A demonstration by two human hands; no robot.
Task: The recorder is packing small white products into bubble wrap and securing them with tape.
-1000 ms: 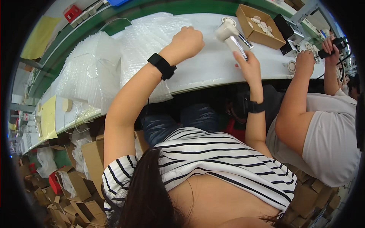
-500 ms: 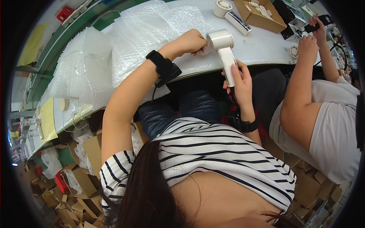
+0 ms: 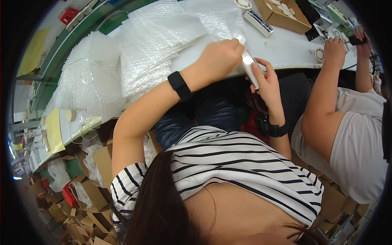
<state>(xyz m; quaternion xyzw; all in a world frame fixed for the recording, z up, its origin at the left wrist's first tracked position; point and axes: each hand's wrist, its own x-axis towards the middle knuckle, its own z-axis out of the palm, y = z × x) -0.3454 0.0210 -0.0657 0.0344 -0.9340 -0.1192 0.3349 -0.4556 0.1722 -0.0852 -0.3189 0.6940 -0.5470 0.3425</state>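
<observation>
My right hand [image 3: 268, 83] is wrapped round the handle of a white handheld fan [image 3: 249, 68], which is tilted over the table's front edge. Closed at the fan's upper end is my left hand [image 3: 223, 56], pinching the edge of a clear bubble-wrap bag [image 3: 222, 19]. The plastic lies over the fan's round head, which is mostly hidden behind the bag and my left fingers. Left of it, a stack of bubble-wrap bags [image 3: 149, 45] spreads over the white table [image 3: 188, 55].
A tied bundle of bubble wrap [image 3: 87, 69] stands at the left. Another white fan [image 3: 258, 23] lies near a cardboard box [image 3: 281, 15] of small white parts. A co-worker's arm [image 3: 326, 77] reaches in at the right. Cardboard boxes [image 3: 87, 196] crowd the floor.
My left hand has moved right, bringing the bag over the fan's head, which was bare before. My right hand and the fan have shifted slightly right.
</observation>
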